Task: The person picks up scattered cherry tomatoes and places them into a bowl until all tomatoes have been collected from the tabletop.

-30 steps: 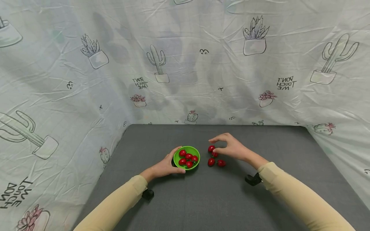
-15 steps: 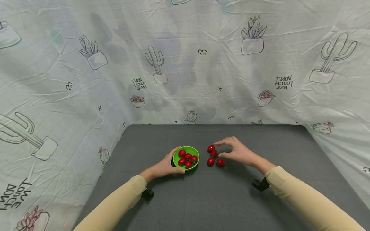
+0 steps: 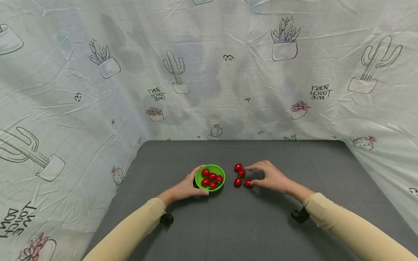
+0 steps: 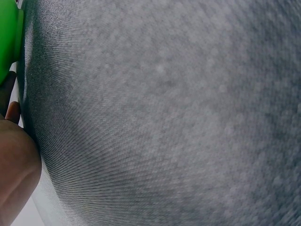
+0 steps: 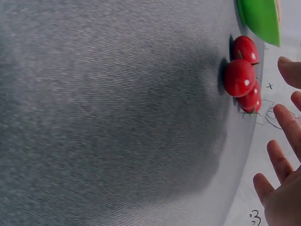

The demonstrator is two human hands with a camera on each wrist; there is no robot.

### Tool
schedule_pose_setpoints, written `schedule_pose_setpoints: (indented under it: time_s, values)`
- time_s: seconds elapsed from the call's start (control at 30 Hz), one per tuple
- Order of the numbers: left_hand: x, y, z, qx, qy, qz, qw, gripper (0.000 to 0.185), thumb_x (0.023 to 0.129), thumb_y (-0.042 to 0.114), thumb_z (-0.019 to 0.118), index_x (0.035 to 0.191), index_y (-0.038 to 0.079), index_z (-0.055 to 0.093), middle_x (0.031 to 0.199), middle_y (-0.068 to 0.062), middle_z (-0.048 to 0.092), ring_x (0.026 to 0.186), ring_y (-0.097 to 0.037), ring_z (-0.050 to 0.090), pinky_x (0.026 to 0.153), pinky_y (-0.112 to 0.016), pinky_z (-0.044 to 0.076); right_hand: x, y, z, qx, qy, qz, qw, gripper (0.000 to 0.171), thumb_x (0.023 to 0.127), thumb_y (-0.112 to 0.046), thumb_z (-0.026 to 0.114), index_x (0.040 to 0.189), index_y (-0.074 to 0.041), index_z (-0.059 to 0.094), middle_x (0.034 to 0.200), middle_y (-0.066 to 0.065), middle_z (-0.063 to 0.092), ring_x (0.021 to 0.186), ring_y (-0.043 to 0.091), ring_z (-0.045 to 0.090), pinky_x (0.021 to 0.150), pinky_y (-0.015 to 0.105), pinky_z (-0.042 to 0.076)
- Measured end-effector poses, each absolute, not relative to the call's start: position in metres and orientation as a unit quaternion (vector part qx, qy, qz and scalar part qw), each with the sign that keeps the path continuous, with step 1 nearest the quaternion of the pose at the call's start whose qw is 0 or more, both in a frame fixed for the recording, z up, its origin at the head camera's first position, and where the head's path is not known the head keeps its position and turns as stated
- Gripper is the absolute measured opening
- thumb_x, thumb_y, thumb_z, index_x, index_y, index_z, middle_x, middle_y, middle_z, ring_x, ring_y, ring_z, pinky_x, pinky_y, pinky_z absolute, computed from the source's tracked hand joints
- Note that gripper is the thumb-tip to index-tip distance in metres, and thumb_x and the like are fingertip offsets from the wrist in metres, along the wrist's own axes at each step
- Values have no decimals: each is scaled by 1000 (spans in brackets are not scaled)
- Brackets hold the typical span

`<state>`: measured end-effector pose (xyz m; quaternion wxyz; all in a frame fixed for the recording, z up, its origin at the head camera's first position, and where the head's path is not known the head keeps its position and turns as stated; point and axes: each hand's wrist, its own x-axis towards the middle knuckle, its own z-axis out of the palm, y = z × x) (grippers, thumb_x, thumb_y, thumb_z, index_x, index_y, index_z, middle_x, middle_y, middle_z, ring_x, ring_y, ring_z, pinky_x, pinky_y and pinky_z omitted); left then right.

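A green bowl [image 3: 222, 187] with several cherry tomatoes [image 3: 212, 176] in it stands near the middle of the table. My left hand [image 3: 186, 188] holds the bowl from its left side, thumb at the near rim and fingers round the far side. To the right of the bowl lie several loose cherry tomatoes [image 3: 238, 182]. My right hand [image 3: 272, 178] hovers just right of them, thumb and fingers spread apart with nothing between. In the right wrist view its fingers [image 5: 281, 160] stand apart, clear of the nearest loose tomato [image 5: 239, 78].
A dark grey cloth covers the table [image 3: 209, 232]. Behind and on both sides hangs a pale curtain [image 3: 202, 72] printed with potted cacti. A dark wrist device [image 3: 299, 215] shows below the right sleeve.
My right hand has drawn back to the right and toward me, from above the farther loose tomatoes to beside the nearer right one. The left hand and bowl have stayed put.
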<state>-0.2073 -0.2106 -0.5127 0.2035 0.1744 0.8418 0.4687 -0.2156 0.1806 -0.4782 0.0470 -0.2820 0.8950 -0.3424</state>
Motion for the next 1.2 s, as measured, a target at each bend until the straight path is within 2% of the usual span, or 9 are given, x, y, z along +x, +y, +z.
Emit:
schedule_pose_setpoints:
  time_s: [0.4, 0.6, 1.2]
  values:
    - [-207, -210, -512, 171, 846, 462, 204, 105, 83, 51, 84, 163, 39, 16, 166, -4, 19, 151, -29, 20, 115, -62, 23, -208, 182, -494, -292, 892, -342, 36, 51, 88, -27, 84, 135, -13, 68, 130, 1, 65, 124, 31, 49, 98, 58, 42]
    - [-207, -210, -513, 167, 852, 454, 202, 108, 82, 54, 83, 164, 38, 15, 167, -7, 18, 152, -31, 19, 115, -63, 24, -207, 181, -503, -271, 900, -337, 44, 52, 88, -27, 84, 136, -15, 68, 129, 1, 65, 123, 31, 49, 97, 56, 43]
    - [-207, -210, -513, 164, 856, 448, 201, 109, 81, 57, 83, 164, 38, 15, 166, -8, 18, 151, -32, 19, 114, -64, 25, -207, 178, -512, -248, 910, -329, 44, 48, 86, -31, 85, 130, -18, 71, 124, 0, 68, 116, 27, 52, 100, 61, 36]
